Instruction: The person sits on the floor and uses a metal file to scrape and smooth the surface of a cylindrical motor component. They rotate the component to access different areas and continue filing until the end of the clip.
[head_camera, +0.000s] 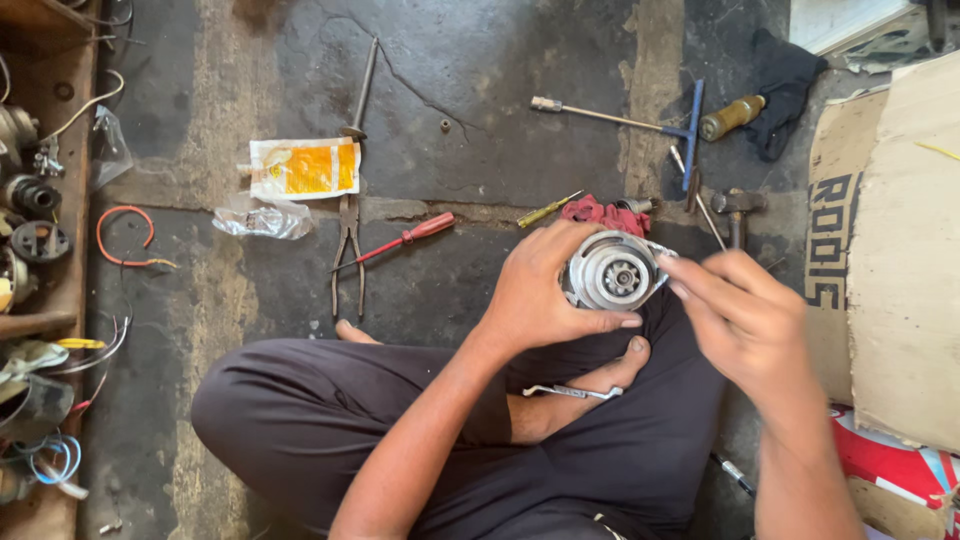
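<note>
My left hand (548, 290) grips a round silver metal motor part (612, 270) with a toothed gear at its centre, held up over my crossed legs. My right hand (740, 315) is beside it on the right, fingers loosely curled and slightly blurred, fingertips close to the part's right edge; whether they touch it I cannot tell. A small metal spanner (570, 392) rests on my foot just below the hands.
On the dark concrete floor lie pliers (347, 250), a red-handled screwdriver (405, 238), a yellow pouch (305, 167), a T-handle wrench (640, 125), a hammer (737, 208) and a red rag (603, 214). Cardboard (890, 250) stands at the right; a shelf of parts and wires (35, 250) runs along the left.
</note>
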